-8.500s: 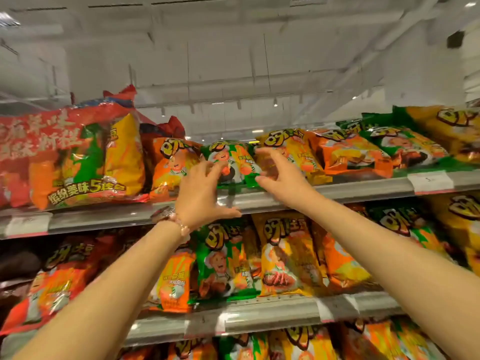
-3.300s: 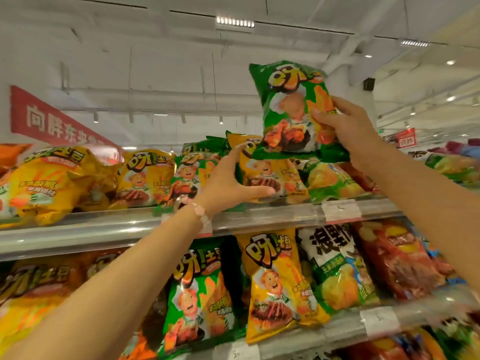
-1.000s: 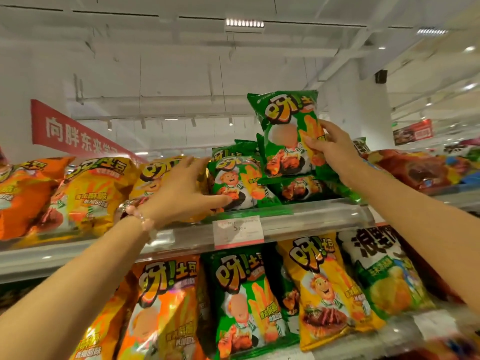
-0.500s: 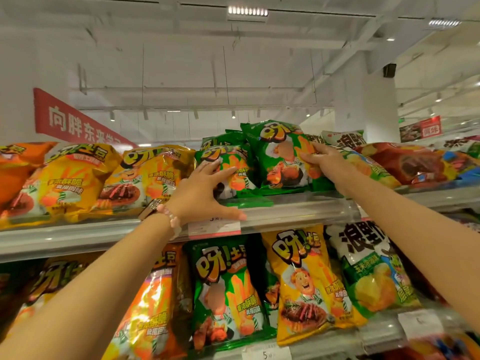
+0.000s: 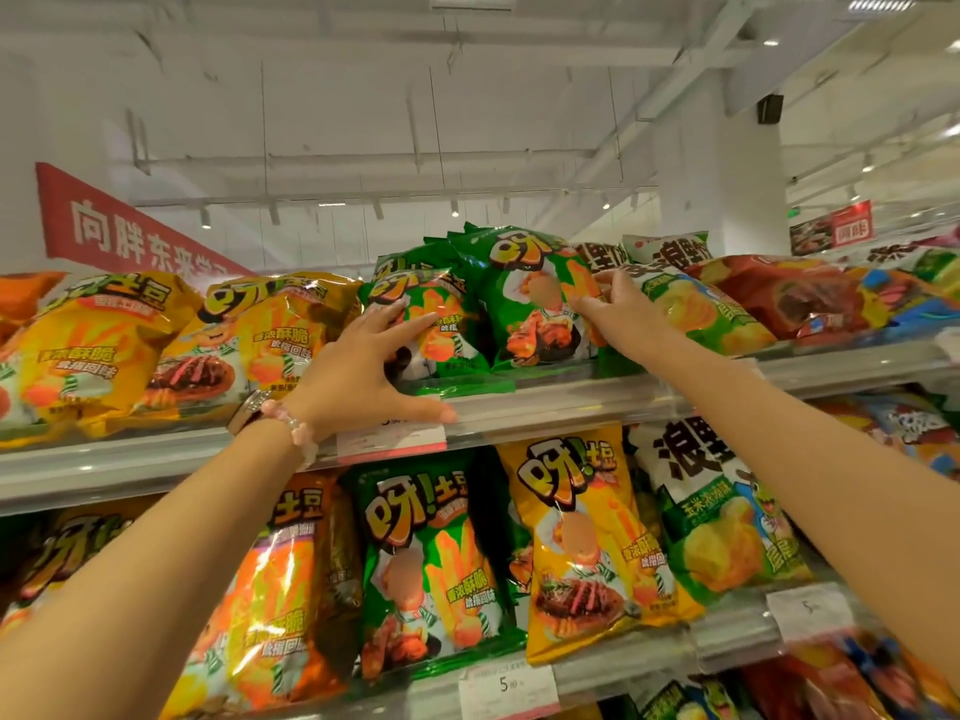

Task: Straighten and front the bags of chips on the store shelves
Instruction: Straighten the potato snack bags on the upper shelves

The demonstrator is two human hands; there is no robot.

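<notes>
Green bag (image 5: 524, 298) lowered; hands (image 5: 358, 371) raised.

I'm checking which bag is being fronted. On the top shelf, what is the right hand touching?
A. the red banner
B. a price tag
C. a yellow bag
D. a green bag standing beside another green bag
D: the right hand has its fingers on the right edge of the green bag, with another green bag just left of it under the left hand.

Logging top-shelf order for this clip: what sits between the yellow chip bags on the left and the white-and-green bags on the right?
Head view: green chip bags, with the left hand and right hand on them.
</notes>
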